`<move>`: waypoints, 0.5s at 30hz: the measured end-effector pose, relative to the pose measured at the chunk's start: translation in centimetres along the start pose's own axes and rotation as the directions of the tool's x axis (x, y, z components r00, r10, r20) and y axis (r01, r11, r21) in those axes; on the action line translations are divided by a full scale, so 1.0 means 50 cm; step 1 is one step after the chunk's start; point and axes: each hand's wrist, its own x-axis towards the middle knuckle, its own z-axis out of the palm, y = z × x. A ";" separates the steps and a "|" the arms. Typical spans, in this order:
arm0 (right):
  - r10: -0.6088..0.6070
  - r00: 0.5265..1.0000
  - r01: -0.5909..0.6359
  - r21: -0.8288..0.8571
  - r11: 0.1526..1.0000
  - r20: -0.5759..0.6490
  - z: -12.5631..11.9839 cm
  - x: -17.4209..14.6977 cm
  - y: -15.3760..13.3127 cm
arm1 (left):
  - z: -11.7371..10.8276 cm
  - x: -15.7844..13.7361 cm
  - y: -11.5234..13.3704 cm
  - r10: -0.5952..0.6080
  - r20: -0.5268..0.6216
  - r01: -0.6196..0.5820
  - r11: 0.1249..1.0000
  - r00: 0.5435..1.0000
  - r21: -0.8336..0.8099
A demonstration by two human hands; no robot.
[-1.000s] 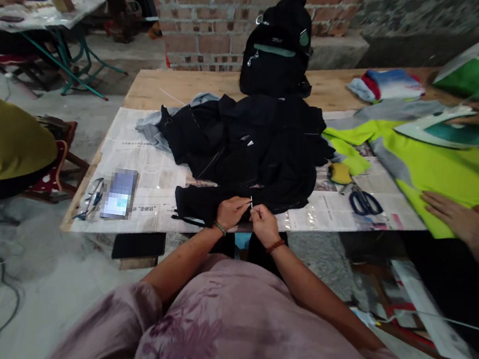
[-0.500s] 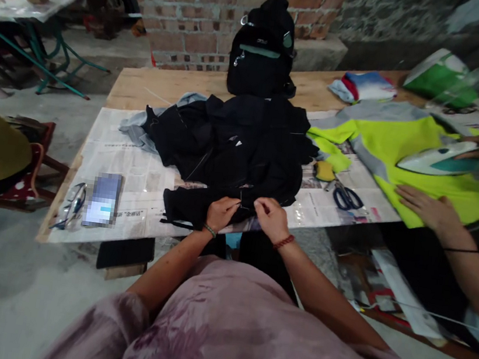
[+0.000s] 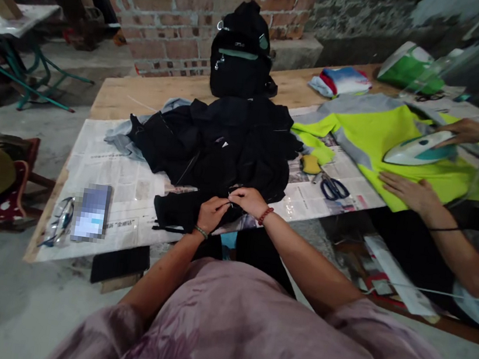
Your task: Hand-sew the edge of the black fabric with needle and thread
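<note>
Reference point: the black backpack (image 3: 239,64) on the worktable (image 3: 114,89). The black cloth (image 3: 245,139) lies heaped directly in front of it, rumpled, with pale seam lines and one small white mark; a narrow strip extends at the front edge. Whether it is one piece or several cannot be told.

The left hand (image 3: 211,214) pinches the strip; the right hand (image 3: 249,201) meets it, fingertips closed on a thin pale item (image 3: 229,200) too small to identify. Both hands obscure the cloth beneath them, and the heap lies between them and the backpack.

Count, front left of the backpack: one phone (image 3: 91,216), one pair of glasses (image 3: 59,223). Front right: one pair of scissors (image 3: 334,188), one yellow object (image 3: 311,165). Farther right: one iron (image 3: 422,149) on one yellow-green garment (image 3: 374,129), with two co-worker's hands (image 3: 408,190); one folded stack (image 3: 344,82); one green-and-white bag (image 3: 410,69).
</note>
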 end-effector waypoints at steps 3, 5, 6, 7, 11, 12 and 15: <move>-0.017 1.000 0.018 0.023 1.000 -0.019 -0.002 0.000 0.000 | -0.002 0.003 -0.002 -0.030 -0.004 0.030 1.000 1.000 0.003; -0.055 0.998 0.056 0.030 0.998 -0.024 -0.002 0.001 -0.002 | -0.003 0.005 -0.004 -0.038 0.003 0.038 0.999 0.999 0.005; -0.074 0.997 0.075 0.036 0.997 -0.024 -0.002 0.001 -0.003 | -0.003 0.006 -0.005 -0.039 0.008 0.039 0.999 0.999 0.006; -0.092 0.995 0.093 0.045 0.995 -0.023 0.000 0.002 -0.003 | -0.004 0.007 -0.006 -0.040 0.013 0.040 0.999 0.999 0.007; -0.058 0.998 0.061 0.173 0.983 -0.018 0.009 0.009 -0.004 | -0.006 0.006 -0.009 -0.039 0.052 0.039 0.999 0.998 0.008; 0.002 1.000 0.003 0.257 0.966 -0.018 0.012 0.012 -0.005 | -0.006 0.005 -0.010 -0.038 0.068 0.037 0.999 0.997 0.013; 0.215 0.976 -0.190 0.518 0.834 0.012 0.022 0.020 -0.006 | -0.006 0.004 -0.014 -0.034 0.100 0.031 0.999 0.994 0.035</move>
